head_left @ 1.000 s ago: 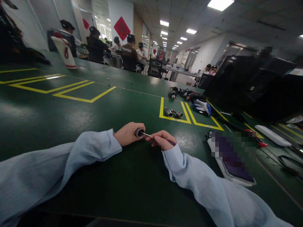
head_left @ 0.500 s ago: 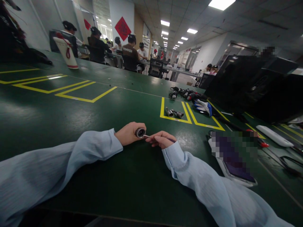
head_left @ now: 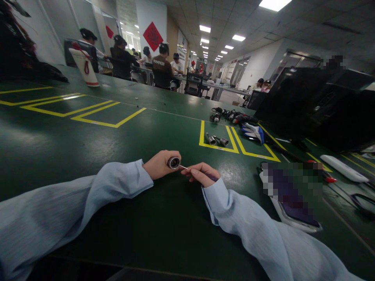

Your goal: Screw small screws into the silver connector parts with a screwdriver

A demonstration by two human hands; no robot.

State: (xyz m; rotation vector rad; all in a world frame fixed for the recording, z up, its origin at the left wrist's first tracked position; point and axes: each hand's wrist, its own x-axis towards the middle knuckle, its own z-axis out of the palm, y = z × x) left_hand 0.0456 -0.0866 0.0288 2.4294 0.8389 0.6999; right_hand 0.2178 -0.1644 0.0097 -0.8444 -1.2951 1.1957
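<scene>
Over the near part of the table, my left hand (head_left: 158, 164) is closed around a round metal connector (head_left: 174, 162), its open end turned toward me. Between the thumb and fingers of my right hand (head_left: 202, 174) is a slim screwdriver (head_left: 183, 167); its thin shaft points left to the connector's rim, and a dark purple handle lies back along the palm. Whether the tip touches a screw is too small to tell. Farther off, a metal connector (head_left: 210, 139) lies beside another connector (head_left: 222, 141) inside a yellow taped box.
Past the taped boxes lie cabled dark parts (head_left: 218, 116) and a blue-and-white glove (head_left: 253, 132). On my right are a phone-like device (head_left: 290, 199) and a white bar-shaped object (head_left: 343, 168). A paper cup (head_left: 86, 68) stands far left on the green table (head_left: 131, 234). People sit beyond.
The fingers of my right hand have shifted slightly along the screwdriver, whose shaft slants a little differently. My left hand keeps its hold on the connector. The whole view has moved slightly.
</scene>
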